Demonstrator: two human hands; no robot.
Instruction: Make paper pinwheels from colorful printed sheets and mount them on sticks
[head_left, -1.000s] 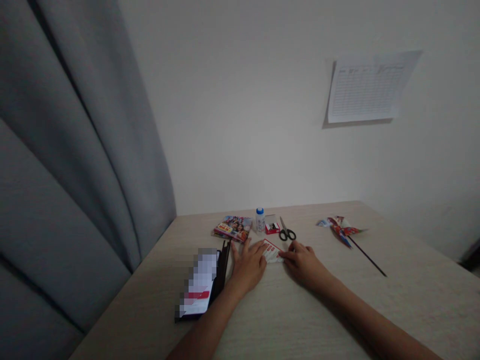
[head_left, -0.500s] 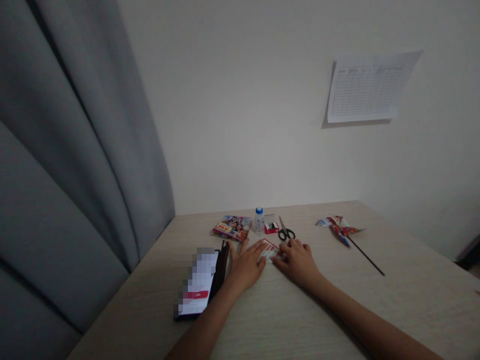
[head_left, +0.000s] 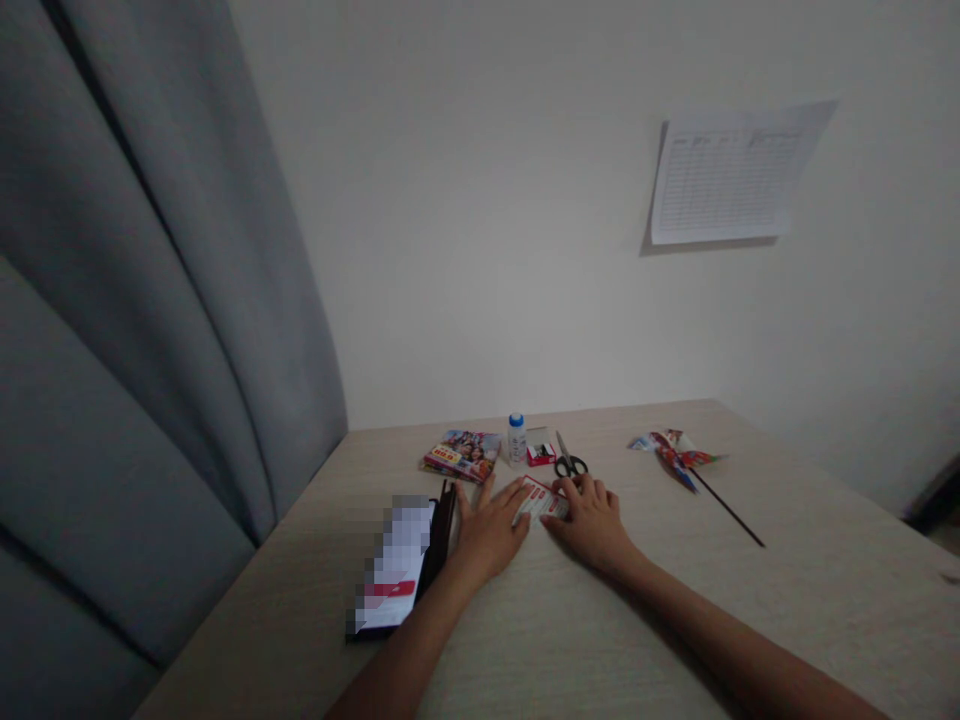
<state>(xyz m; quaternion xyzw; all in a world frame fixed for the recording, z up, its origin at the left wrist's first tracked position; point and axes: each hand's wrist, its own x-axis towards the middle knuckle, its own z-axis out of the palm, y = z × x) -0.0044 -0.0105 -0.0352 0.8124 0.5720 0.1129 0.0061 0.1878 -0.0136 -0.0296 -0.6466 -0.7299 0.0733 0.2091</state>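
A small printed paper [head_left: 537, 499], white with red markings, lies on the table between my two hands. My left hand [head_left: 486, 530] rests palm down with its fingers spread. Its fingertips and thumb touch the paper's left side. My right hand [head_left: 591, 522] lies over the right end, thumb and forefinger apart on the paper and the other fingers slightly bent. That end of the sheet is hidden under the hand. Just beyond my right fingers are scissors [head_left: 571, 465] with black handles.
Left of my left forearm lies a phone [head_left: 397, 565] in a dark flip case. Behind are colourful printed leaflets [head_left: 463, 455], a blue-capped bottle [head_left: 517, 440] and a small red box [head_left: 541, 455]. A paper pinwheel [head_left: 679, 460] on a dark stick lies at right.
More of the printed paper shows toward the right, beside my right fingers. My right fingers look a little flatter. My left hand stays in place, and the view has shifted slightly.
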